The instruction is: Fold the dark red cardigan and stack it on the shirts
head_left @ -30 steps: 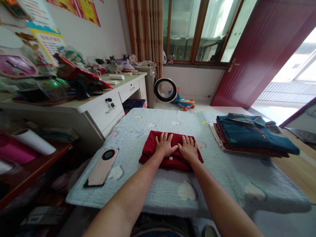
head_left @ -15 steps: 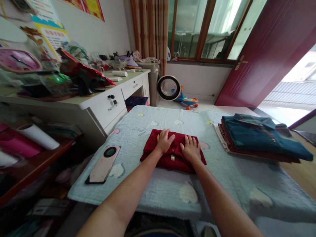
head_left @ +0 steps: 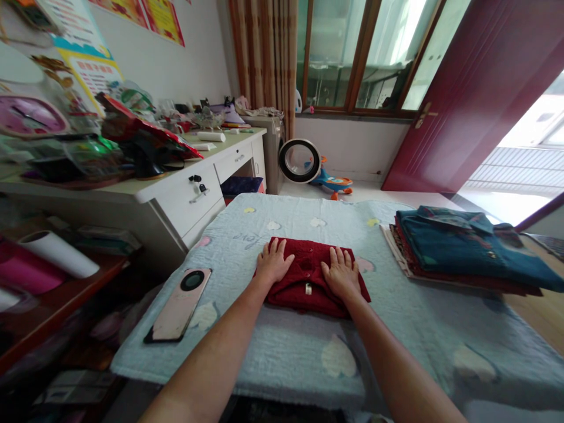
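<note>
A dark red buttoned garment (head_left: 304, 271), folded into a rectangle, lies on the light blue blanket (head_left: 282, 341) with its neckline and pale label toward me. On its left part rests my left hand (head_left: 273, 262), palm down and fingers spread. My right hand (head_left: 342, 271) lies flat on the garment's right part, fingers apart. Neither hand grips the cloth. Off to the right is a stack of folded clothes (head_left: 476, 247), a blue-green collared one on top.
A phone (head_left: 180, 305) lies on the blanket at the left. Beyond it stands a cluttered white desk (head_left: 176, 200). At the back are a washing machine with its round door (head_left: 300, 161) swung out and a blue and orange ride-on toy (head_left: 332, 181). A red door (head_left: 440, 88) stands open.
My left hand has moved left across the red garment, uncovering its buttons in the middle. My right hand stays on the right part. The view has shifted slightly.
</note>
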